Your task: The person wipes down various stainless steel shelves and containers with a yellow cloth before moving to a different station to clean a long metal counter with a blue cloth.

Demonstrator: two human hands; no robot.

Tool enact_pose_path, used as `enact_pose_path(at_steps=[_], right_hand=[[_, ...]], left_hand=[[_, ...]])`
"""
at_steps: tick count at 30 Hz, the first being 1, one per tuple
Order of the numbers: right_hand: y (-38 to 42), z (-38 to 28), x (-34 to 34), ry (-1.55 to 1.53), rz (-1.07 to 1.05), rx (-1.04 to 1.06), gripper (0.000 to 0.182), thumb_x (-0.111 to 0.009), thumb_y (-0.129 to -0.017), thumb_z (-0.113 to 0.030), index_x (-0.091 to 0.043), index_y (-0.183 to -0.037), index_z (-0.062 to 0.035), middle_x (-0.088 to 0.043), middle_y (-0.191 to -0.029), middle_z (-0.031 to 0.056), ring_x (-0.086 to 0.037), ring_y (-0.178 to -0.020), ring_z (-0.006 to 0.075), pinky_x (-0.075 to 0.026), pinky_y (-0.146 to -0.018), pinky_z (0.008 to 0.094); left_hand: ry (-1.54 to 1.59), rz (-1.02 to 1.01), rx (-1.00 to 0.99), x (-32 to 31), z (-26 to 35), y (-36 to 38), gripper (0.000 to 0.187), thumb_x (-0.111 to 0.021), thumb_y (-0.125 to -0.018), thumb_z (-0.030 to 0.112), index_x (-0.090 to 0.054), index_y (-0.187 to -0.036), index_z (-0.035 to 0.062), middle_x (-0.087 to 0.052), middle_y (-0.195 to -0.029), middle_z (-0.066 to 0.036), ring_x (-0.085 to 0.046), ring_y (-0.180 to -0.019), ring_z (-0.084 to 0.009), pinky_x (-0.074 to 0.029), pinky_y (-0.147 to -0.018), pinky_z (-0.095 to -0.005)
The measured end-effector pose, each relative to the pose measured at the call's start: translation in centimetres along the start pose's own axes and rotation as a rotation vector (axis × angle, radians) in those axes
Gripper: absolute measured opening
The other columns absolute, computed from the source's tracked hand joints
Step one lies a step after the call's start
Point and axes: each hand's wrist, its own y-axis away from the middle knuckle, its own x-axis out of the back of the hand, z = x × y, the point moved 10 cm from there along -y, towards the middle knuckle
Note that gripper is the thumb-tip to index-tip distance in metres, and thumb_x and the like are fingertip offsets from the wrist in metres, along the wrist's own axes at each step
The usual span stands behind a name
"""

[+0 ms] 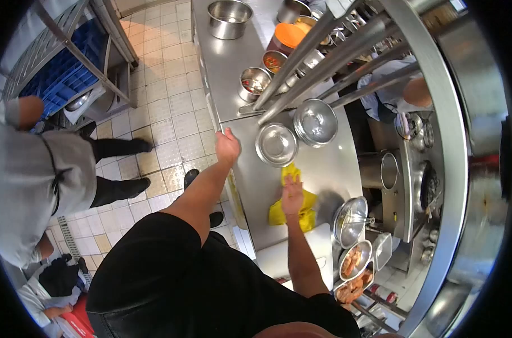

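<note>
At lower centre-right, the right hand [293,194] lies open-palmed on the yellow cloth [308,215]; even, flat pressure suits it, clear of the steel bowl [277,145] just above. The left hand [227,147] meets the counter [249,181] edge near centre; I cannot tell its grip.

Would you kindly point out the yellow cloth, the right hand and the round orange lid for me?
Yellow cloth [308,207]: head view, on the crumpled fabric beside the hand.
Right hand [292,194]: head view, on the back of the hand.
Round orange lid [290,35]: head view, on its top.
</note>
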Motion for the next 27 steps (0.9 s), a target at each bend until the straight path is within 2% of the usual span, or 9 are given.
enact_pose_path(at_steps=[1,4,7,8,11,14,22,25,27], right_hand=[[1.6,-9.4,-3.1,0.634,-0.071,0.351,0.027,-0.056,-0.095,-0.02,-0.07,-0.113,-0.006,-0.072,-0.109,0.0127,-0.066,-0.106,0.0301,-0.043,-0.104,0.0475],[2.7,-12.7,-5.5,0.544,-0.232,0.204,0.03,-0.059,-0.092,-0.025,-0.069,-0.114,-0.007,-0.066,-0.124,0.0138,-0.054,-0.126,0.0351,-0.034,-0.112,0.0518],[4.4,-17.0,-6.6,0.545,-0.51,0.186,0.039,-0.063,-0.091,-0.034,-0.066,-0.121,-0.0095,-0.054,-0.141,0.0149,-0.038,-0.14,0.0385,-0.024,-0.118,0.0543],[5.8,-14.3,-7.6,0.696,-0.704,0.129,0.067,-0.069,-0.085,-0.048,-0.054,-0.139,-0.0119,-0.041,-0.153,0.0138,-0.023,-0.147,0.0413,-0.017,-0.119,0.0578],[8.1,-15.4,-6.1,0.757,-0.62,0.003,0.093,-0.07,-0.079,-0.061,-0.038,-0.151,-0.0124,-0.038,-0.154,0.0145,-0.02,-0.148,0.0413,-0.013,-0.12,0.059],[8.1,-14.9,-8.0,0.727,-0.581,-0.136,0.1,-0.07,-0.077,-0.065,-0.034,-0.153,-0.0103,-0.035,-0.156,0.0157,-0.017,-0.149,0.0418,-0.011,-0.12,0.0589],[7.5,-18.6,-16.8,0.787,-0.669,0.103,0.086,-0.066,-0.085,-0.056,-0.037,-0.151,-0.0105,-0.037,-0.155,0.0142,-0.023,-0.147,0.0385,-0.013,-0.12,0.0573],[5.9,-19.6,-19.3,0.787,-0.621,0.18,0.077,-0.064,-0.088,-0.051,-0.039,-0.15,-0.0123,-0.04,-0.153,0.0118,-0.026,-0.146,0.0365,-0.014,-0.12,0.0564],[4.2,-20.5,-20.7,0.757,-0.588,0.207,0.07,-0.063,-0.089,-0.046,-0.043,-0.147,-0.0134,-0.043,-0.15,0.0109,-0.03,-0.143,0.0357,-0.018,-0.118,0.0557]], left_hand=[[-0.007,0.013,-0.006,0.0,0.0,0.0,0.05,-0.037,-0.104,0.041,-0.05,-0.113,-0.0065,-0.064,-0.101,-0.036,-0.061,-0.099,-0.0537,-0.047,-0.087,-0.0574],[-0.006,-0.02,0.005,0.2,0.5,0.6,0.052,-0.036,-0.104,0.041,-0.05,-0.114,-0.0081,-0.064,-0.1,-0.037,-0.061,-0.1,-0.0535,-0.047,-0.088,-0.0569],[-0.006,0.031,-0.022,-0.1,-0.2,-0.4,0.051,-0.037,-0.104,0.04,-0.05,-0.111,-0.0082,-0.064,-0.1,-0.036,-0.061,-0.099,-0.0535,-0.047,-0.088,-0.0566],[-0.007,0.053,-0.035,0.0,0.0,-0.3,0.05,-0.037,-0.103,0.04,-0.05,-0.11,-0.0081,-0.065,-0.099,-0.036,-0.061,-0.098,-0.0535,-0.047,-0.087,-0.0564],[-0.001,0.006,-0.016,0.6,0.7,0.4,0.05,-0.038,-0.103,0.04,-0.051,-0.107,-0.0081,-0.065,-0.099,-0.036,-0.062,-0.096,-0.0535,-0.048,-0.087,-0.0558],[0.017,0.019,-0.071,0.0,0.2,-0.3,0.05,-0.037,-0.103,0.04,-0.049,-0.108,-0.0088,-0.065,-0.099,-0.036,-0.062,-0.094,-0.0539,-0.048,-0.085,-0.056],[0.073,0.0,-0.182,-1.2,-0.6,-1.2,0.049,-0.035,-0.105,0.042,-0.042,-0.108,-0.007,-0.062,-0.097,-0.04,-0.061,-0.091,-0.0564,-0.047,-0.082,-0.0579],[0.18,-0.248,-0.297,-3.5,-2.8,-3.2,0.049,-0.037,-0.105,0.043,-0.04,-0.112,-0.0053,-0.064,-0.096,-0.036,-0.062,-0.084,-0.0548,-0.048,-0.077,-0.0549],[0.179,-0.608,-0.158,-4.1,-4.1,-4.0,0.049,-0.038,-0.105,0.043,-0.038,-0.117,-0.004,-0.064,-0.096,-0.033,-0.063,-0.083,-0.0502,-0.049,-0.076,-0.0519]])
